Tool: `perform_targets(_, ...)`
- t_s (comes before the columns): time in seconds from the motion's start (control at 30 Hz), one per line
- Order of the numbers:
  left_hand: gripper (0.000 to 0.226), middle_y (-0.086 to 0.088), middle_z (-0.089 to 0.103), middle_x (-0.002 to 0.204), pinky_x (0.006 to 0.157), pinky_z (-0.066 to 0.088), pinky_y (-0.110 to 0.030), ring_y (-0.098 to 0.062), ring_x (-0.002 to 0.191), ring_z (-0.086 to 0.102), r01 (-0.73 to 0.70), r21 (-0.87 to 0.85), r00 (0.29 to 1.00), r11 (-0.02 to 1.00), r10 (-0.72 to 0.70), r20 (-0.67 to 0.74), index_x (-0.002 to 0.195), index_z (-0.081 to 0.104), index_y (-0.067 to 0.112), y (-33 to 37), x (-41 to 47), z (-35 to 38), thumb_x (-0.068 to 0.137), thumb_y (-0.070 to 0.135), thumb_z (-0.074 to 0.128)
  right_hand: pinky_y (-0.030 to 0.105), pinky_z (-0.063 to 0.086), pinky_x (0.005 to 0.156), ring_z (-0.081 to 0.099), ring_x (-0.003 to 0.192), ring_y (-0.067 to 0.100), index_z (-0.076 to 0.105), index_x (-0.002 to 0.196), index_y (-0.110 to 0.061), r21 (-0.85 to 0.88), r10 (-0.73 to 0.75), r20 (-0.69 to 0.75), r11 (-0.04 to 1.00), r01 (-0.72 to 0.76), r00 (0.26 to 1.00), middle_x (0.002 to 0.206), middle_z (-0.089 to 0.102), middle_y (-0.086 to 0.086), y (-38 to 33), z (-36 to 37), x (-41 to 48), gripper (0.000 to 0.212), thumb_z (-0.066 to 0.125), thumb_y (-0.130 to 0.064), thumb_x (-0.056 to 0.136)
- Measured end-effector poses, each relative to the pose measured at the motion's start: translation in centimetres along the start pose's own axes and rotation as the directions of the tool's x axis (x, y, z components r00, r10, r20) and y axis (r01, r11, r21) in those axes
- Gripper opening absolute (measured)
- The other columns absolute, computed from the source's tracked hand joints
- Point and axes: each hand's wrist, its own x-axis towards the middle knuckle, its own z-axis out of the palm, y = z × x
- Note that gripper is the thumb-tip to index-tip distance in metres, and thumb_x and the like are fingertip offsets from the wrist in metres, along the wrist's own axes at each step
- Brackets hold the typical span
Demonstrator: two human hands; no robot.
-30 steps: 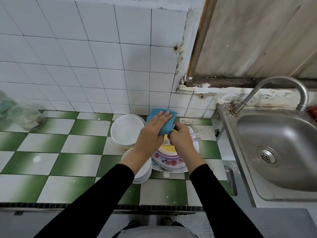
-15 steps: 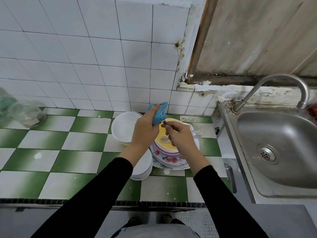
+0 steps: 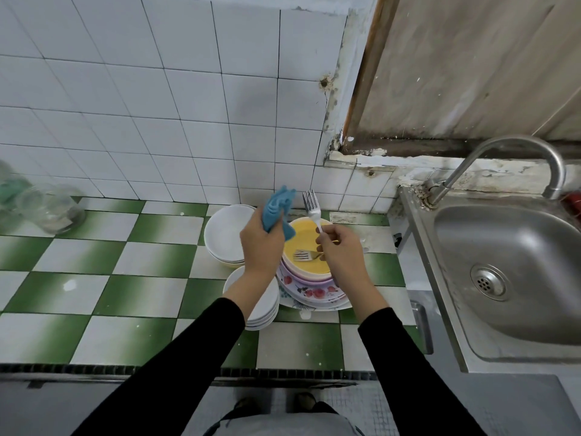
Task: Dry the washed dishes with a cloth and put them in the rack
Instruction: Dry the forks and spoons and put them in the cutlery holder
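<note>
My left hand grips a bunched blue cloth above the dishes. My right hand pinches the handle of a silver fork, held upright with its tines pointing up. The cloth and the fork are a little apart. Below them a yellow plate tops a stack of flowered plates, and a second fork lies on it. White bowls stand to the left, and a stack of white plates sits under my left wrist. No rack is in view.
The green-and-white tiled counter stretches to the left, with glass jars at its far left. A steel sink with a curved tap is on the right. The white tiled wall stands behind.
My right hand has lifted one fork off the yellow plate and turned it upright. My left hand has raised the cloth up and away to the left.
</note>
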Motion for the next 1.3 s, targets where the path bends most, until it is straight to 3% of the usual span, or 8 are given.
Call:
perform_targets(0.1, 0.032, 0.009, 0.064, 0.094, 0.065, 0.046, -0.005, 0.012, 0.079, 0.058, -0.132, 0.063, 0.990, 0.989, 0.135, -0.039, 0.124, 0.063, 0.011, 0.5, 0.9, -0.2, 0.092, 0.008, 0.063, 0.032, 0.053, 0.061, 0.063, 0.065, 0.016, 0.061, 0.091, -0.015, -0.043, -0.018, 0.006, 0.999, 0.018, 1.000, 0.086, 0.064, 0.004, 0.0, 0.5, -0.3, 0.014, 0.055, -0.006, 0.098)
perform_targets(0.2, 0.049, -0.004, 0.070, 0.106, 0.068, 0.045, -0.005, -0.004, 0.075, 0.060, -0.362, 0.167, 0.928, 0.917, 0.338, 0.155, 0.134, 0.057, 0.009, 0.1, 1.0, -0.1, 0.086, -0.002, 0.063, 0.025, 0.046, 0.063, 0.059, 0.073, 0.018, 0.064, 0.096, -0.009, -0.106, -0.088, 0.016, 0.990, 0.089, 0.996, 0.085, 0.065, 0.004, -0.6, 1.1, -0.6, 0.010, 0.054, -0.005, 0.097)
perform_targets(0.4, 0.060, -0.015, 0.065, 0.126, 0.080, 0.058, -0.040, -0.033, 0.102, 0.068, -0.712, 0.364, 0.691, 0.601, 0.506, 0.516, 0.134, 0.055, 0.003, -2.5, 0.3, 0.1, 0.077, -0.002, 0.074, 0.008, 0.037, 0.055, 0.046, 0.067, 0.005, 0.057, 0.086, -0.006, -0.162, -0.124, 0.022, 0.979, 0.126, 0.992, 0.073, 0.053, -0.003, -1.6, 1.1, -0.8, 0.016, 0.051, 0.008, 0.091)
perform_targets(0.53, 0.061, -0.012, 0.058, 0.136, 0.096, 0.049, -0.043, -0.031, 0.125, 0.056, -0.698, 0.444, 0.714, 0.561, 0.506, 0.484, 0.134, 0.056, 0.003, -2.4, 2.0, -0.7, 0.077, -0.002, 0.077, 0.015, 0.043, 0.057, 0.054, 0.068, 0.012, 0.063, 0.090, -0.009, -0.140, -0.087, 0.051, 0.986, 0.093, 0.995, 0.081, 0.064, 0.006, -0.7, 1.1, -0.8, 0.012, 0.056, -0.001, 0.095)
perform_targets(0.73, 0.063, -0.013, 0.060, 0.133, 0.098, 0.047, -0.041, -0.031, 0.123, 0.058, -0.750, 0.371, 0.649, 0.548, 0.499, 0.575, 0.134, 0.055, 0.003, -2.6, 0.8, -0.8, 0.075, -0.004, 0.076, 0.027, 0.044, 0.064, 0.054, 0.068, 0.020, 0.062, 0.087, -0.007, -0.105, -0.073, 0.041, 0.992, 0.077, 0.997, 0.075, 0.059, 0.003, -1.0, 1.4, -0.4, 0.015, 0.053, 0.004, 0.093)
perform_targets(0.97, 0.053, -0.009, 0.060, 0.135, 0.103, 0.045, -0.038, -0.029, 0.124, 0.057, -0.590, 0.415, 0.797, 0.693, 0.414, 0.441, 0.135, 0.055, 0.007, -1.6, 2.6, -1.0, 0.085, 0.001, 0.070, 0.028, 0.044, 0.059, 0.053, 0.061, 0.016, 0.061, 0.083, -0.017, 0.008, 0.008, 0.041, 1.000, -0.009, 0.999, 0.075, 0.062, 0.003, -0.6, 1.1, -0.2, 0.022, 0.056, -0.001, 0.096)
perform_targets(1.1, 0.027, -0.007, 0.068, 0.102, 0.074, 0.046, -0.026, -0.025, 0.091, 0.063, -0.142, 0.284, 0.968, 0.948, 0.073, 0.240, 0.122, 0.061, 0.010, -1.0, 2.3, -1.3, 0.094, 0.010, 0.059, 0.021, 0.050, 0.052, 0.058, 0.065, 0.013, 0.064, 0.102, -0.003, 0.246, 0.094, 0.027, 0.964, -0.098, 0.995, 0.081, 0.063, 0.007, -1.4, 0.6, -0.4, 0.008, 0.056, -0.005, 0.100)
perform_targets(1.3, 0.020, -0.003, 0.065, 0.098, 0.078, 0.051, -0.034, -0.022, 0.091, 0.061, 0.115, 0.206, 0.950, 0.972, -0.168, 0.263, 0.109, 0.060, 0.019, -0.8, 2.9, -0.6, 0.095, 0.033, 0.061, 0.026, 0.058, 0.066, 0.068, 0.073, 0.016, 0.063, 0.102, -0.004, 0.422, 0.136, -0.004, 0.898, -0.121, 0.991, 0.087, 0.064, 0.010, -1.9, -0.8, 0.0, 0.005, 0.061, -0.007, 0.098)
